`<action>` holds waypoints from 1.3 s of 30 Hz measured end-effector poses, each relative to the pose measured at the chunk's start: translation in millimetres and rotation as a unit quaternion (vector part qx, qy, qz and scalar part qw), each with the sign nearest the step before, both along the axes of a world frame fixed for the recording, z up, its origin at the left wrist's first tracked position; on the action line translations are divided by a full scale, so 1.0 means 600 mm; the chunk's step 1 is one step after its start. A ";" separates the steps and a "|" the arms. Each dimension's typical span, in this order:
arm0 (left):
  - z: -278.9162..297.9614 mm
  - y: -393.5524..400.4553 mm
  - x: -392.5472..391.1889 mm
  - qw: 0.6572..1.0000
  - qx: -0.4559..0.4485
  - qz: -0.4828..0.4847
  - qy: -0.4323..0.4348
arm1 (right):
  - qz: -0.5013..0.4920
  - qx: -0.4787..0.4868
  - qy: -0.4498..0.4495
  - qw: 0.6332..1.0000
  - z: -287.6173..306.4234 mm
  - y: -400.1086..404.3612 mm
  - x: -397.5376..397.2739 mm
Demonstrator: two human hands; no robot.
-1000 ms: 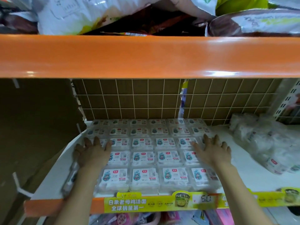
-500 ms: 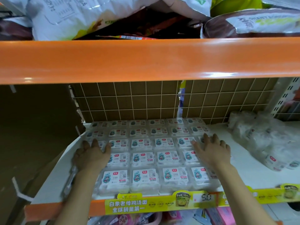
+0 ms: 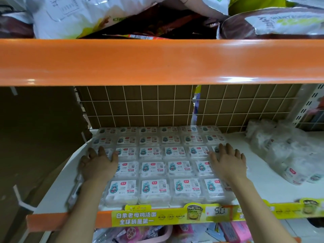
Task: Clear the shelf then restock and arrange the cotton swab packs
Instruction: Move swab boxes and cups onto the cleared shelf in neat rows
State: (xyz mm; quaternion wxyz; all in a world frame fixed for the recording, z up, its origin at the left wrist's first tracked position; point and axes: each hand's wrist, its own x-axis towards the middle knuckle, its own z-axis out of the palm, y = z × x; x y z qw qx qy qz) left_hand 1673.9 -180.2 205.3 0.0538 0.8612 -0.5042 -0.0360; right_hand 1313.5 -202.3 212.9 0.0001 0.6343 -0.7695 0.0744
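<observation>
both hands (image 3: 99, 165) slid back across glossy rectangular packs (image 3: 154, 168).

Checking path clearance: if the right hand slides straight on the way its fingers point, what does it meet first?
Likely the wire grid back panel; the right hand lies flat on the clear cotton swab packs, more rows ahead. Depth unclear.

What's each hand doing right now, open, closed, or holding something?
Left hand: open, fingers straight, resting flat on the left edge of the cotton swab packs.
Right hand: open, fingers spread, resting flat on the packs' right edge.
</observation>
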 end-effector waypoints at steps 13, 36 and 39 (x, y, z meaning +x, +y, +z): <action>0.016 0.000 -0.016 1.000 0.021 0.006 0.001 | 0.053 0.039 -0.032 0.997 0.007 -0.010 0.016; 0.043 0.147 -0.033 0.977 0.030 -0.208 0.026 | 0.136 0.060 -0.014 0.989 0.000 0.117 0.166; 0.040 0.151 -0.007 0.962 0.065 -0.266 0.017 | 0.115 0.082 -0.019 0.990 0.003 0.114 0.175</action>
